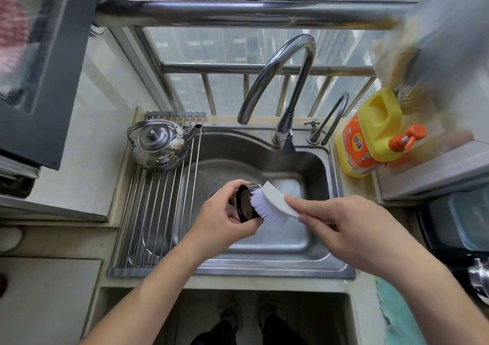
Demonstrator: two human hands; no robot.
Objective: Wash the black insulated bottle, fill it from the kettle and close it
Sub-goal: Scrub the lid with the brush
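Bottle (244, 204) black, shiny steel inside, touching white brush (277, 201).

Polished metal kettle (158, 146), brushed steel sink (277, 246), glossy yellow plastic bottle (370, 135), white-bristled plastic brush (275, 203).

Two hands here, the left hand (219, 220) and the right hand (352, 228). One black bottle (244, 204), one white brush (275, 204), one steel kettle (158, 143). Two taps (a tall tap (277, 64), and a small tap (336, 112) I nearly missed). One steel sink (264, 246), one drying rack (148, 212), one yellow detergent jug (367, 135).
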